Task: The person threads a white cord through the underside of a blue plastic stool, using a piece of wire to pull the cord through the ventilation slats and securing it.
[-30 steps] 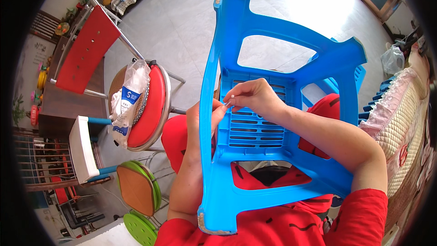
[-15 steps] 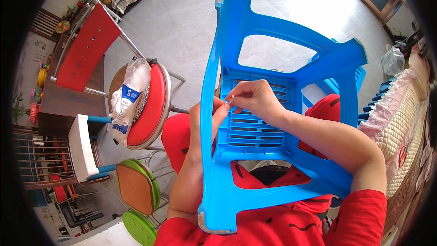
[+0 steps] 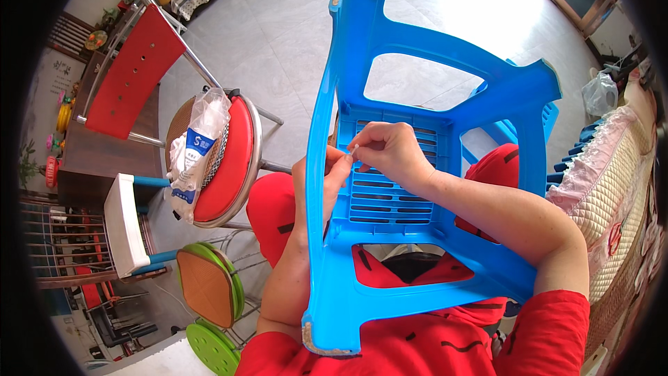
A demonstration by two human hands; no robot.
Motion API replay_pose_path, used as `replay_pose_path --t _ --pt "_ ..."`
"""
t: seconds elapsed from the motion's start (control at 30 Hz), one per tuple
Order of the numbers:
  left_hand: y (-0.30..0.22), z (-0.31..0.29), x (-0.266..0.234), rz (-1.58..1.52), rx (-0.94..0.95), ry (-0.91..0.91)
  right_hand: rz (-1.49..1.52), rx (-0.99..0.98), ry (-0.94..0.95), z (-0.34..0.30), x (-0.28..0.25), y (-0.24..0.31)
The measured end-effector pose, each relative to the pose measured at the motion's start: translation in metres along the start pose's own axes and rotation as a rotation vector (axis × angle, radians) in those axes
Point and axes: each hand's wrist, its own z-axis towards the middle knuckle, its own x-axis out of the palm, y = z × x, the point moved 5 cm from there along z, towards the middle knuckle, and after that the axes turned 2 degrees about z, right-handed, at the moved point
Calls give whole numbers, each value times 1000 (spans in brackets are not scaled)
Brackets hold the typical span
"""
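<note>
A blue plastic stool (image 3: 417, 299) rests upside down on my lap, its legs pointing up toward me. Between my fingertips, over the slatted underside of its seat, is a small thin white piece (image 3: 354, 151), too small to name. My right hand (image 3: 395, 154) reaches in across the stool's right side and pinches it between thumb and fingers. My left hand (image 3: 337, 173) meets it from the left, closed at the same white piece. The stool's left edge hides part of that hand.
Left of me, a red chair (image 3: 226, 191) carries a clear plastic bag (image 3: 197, 150) with white contents and a blue label. Stools with green seats (image 3: 212, 351) stand at lower left. A quilted cover (image 3: 605, 198) lies on the right, and another blue stool (image 3: 511, 138) stands behind mine.
Both hands have shifted very slightly, and less of the white piece shows between the fingertips. The stool has stayed in place.
</note>
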Motion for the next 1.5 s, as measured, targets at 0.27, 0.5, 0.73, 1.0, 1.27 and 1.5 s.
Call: replay_pose_path --t 0.27,0.5,0.73,1.0,1.27,1.5 --pt "1 1 -1 41 12 22 -96 -83 9 1 0 -3" --pt "3 3 -2 60 19 17 -179 -155 28 0 2 0" --pt "2 0 -5 55 -36 21 -89 -103 28 0 1 -1" --pt "2 1 -5 46 -13 32 -39 -77 41 1 1 -3" --pt "3 1 -5 25 -3 34 -61 -82 32 1 0 -3" --pt "3 1 -4 27 -11 33 -105 -98 29 2 1 -3"
